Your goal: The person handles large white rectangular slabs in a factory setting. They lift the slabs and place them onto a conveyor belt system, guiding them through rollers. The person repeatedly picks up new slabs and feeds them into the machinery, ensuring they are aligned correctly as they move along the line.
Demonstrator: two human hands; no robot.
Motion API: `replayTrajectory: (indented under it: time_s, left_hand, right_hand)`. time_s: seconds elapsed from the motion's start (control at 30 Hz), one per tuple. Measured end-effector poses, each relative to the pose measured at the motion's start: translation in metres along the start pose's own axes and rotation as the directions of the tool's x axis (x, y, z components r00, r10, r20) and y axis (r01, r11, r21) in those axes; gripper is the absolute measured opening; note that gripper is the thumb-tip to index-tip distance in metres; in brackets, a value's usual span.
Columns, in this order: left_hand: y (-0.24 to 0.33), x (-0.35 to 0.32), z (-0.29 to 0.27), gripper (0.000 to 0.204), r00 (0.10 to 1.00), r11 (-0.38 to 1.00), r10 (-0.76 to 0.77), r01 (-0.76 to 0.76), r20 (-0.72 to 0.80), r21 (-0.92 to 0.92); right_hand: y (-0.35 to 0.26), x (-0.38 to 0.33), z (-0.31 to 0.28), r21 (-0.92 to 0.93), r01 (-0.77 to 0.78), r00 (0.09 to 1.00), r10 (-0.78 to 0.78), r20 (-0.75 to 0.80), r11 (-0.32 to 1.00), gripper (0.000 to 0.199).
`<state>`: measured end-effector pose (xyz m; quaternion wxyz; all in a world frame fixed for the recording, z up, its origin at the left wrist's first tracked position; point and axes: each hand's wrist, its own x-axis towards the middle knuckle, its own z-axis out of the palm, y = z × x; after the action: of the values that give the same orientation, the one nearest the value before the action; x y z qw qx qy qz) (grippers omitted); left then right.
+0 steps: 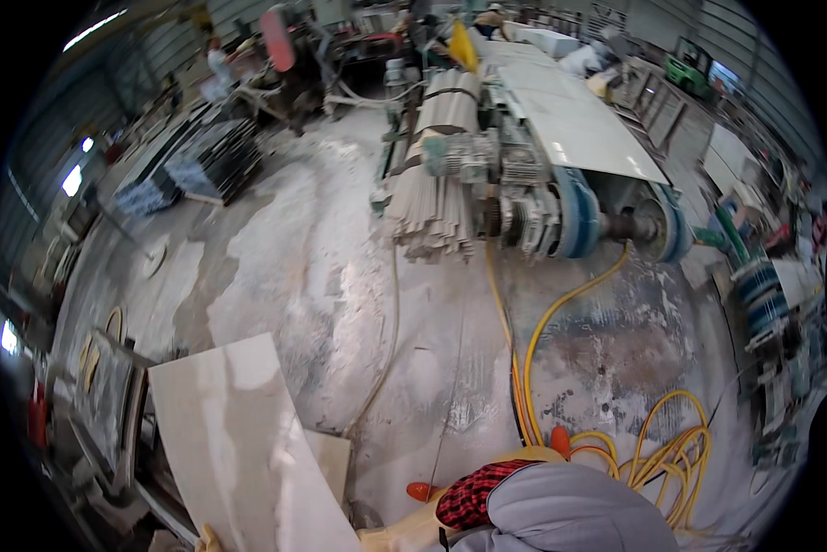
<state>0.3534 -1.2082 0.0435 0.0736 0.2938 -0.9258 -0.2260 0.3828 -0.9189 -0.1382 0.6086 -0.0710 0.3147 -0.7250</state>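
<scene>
Left hand [209, 539], yellow-gloved, just visible at lower edge, fingers pointing upward, rest cut off by frame. Right arm [570, 511], grey-sleeved, angled leftward across front of body, red-and-black checked cuff [473, 494] around forearm. Right hand [381, 538], also yellow-gloved, low and partly cropped. Grip of both hard to tell. Orange-shod feet [421, 491] set apart.

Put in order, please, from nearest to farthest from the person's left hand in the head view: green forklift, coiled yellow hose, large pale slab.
From the left hand:
1. Large pale slab: lower left, right at the hand.
2. Coiled yellow hose: on the floor, lower right.
3. Green forklift: far background, upper right.
</scene>
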Motion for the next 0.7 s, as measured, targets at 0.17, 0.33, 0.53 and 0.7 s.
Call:
replayTrajectory:
  time_s: [0.17,0.33,0.53,0.7]
  left_hand:
    - [0.125,-0.055,0.032,0.056,0.971,0.960,0.239,-0.238,-0.010,-0.146]
    - [0.253,-0.109,0.147,0.066,0.968,0.685,0.214,-0.052,0.133,-0.727]
    - [0.464,-0.300,0.330,0.047,0.822,0.583,0.462,0.001,0.333,-0.813]
    - [0.560,-0.453,0.471,0.053,0.489,0.478,0.823,-0.323,0.289,-0.817]
  right_hand:
    - [-0.020,-0.098,-0.046,-0.035,0.283,0.945,-0.285,-0.158,0.958,0.058]
    - [-0.014,-0.297,-0.100,-0.196,0.606,0.645,-0.621,-0.445,0.771,0.063]
    - [0.024,-0.591,-0.103,-0.461,0.479,0.050,-0.548,-0.835,0.747,0.051]
    - [0.133,-0.744,-0.059,-0.579,-0.629,-0.305,-0.850,-0.430,0.518,0.061]
